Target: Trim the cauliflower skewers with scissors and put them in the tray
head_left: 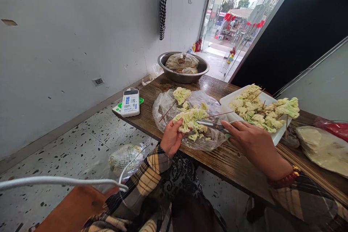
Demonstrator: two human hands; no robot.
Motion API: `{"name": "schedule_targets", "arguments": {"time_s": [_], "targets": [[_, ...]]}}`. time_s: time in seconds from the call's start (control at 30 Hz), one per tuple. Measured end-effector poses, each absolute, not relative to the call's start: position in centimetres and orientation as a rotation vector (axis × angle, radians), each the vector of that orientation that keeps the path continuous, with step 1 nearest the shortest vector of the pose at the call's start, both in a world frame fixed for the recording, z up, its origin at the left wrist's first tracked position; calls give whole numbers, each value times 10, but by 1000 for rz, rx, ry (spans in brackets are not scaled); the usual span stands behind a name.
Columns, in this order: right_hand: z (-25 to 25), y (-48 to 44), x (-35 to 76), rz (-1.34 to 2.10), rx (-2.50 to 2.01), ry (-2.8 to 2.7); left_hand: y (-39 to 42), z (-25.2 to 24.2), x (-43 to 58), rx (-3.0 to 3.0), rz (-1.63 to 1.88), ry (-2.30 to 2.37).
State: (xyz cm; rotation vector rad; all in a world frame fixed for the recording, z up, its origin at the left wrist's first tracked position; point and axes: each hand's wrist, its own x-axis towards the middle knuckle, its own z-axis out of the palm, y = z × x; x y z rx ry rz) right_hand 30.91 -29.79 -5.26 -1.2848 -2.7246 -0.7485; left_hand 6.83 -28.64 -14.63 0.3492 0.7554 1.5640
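Left hand [171,137] fingers [178,126] clasp cauliflower chunk [189,119] on plastic bag [163,107], mid-surface [231,161]. Right hand [251,144] fingers curled round scissors [210,124]; blades lie left-right, tips at chunk's right side.

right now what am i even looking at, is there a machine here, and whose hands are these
There is no machine. This is one picture from a camera worn on a person's head, looking forward and down at their own two hands. The left hand holds a cauliflower chunk over a plastic bag spread on a wooden table. The right hand holds scissors, blades pointing at that chunk. More florets and a thin skewer lie on the bag. To the right, a white tray holds skewered florets. At the far end stands a metal bowl with bagged things in it. A white device lies at the table's left edge.
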Motion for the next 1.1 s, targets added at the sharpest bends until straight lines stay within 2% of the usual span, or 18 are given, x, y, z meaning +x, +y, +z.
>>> {"name": "schedule_targets", "arguments": {"time_s": [0.27, 0.47, 0.83, 1.1], "targets": [[-78, -311, 305, -167, -1489, -2479, -290, -150, 69, 381, 1632, 704], [-92, -322, 283, 39, -1614, -2387, -293, -154, 70, 425, 1646, 723], [-96, -320, 276, 52, -1600, -2304, -302, -141, 63, 542, 1499, 662], [-83, -321, 291, -220, -1521, -2493, -294, -119, 54, 629, 1318, 791]]}}
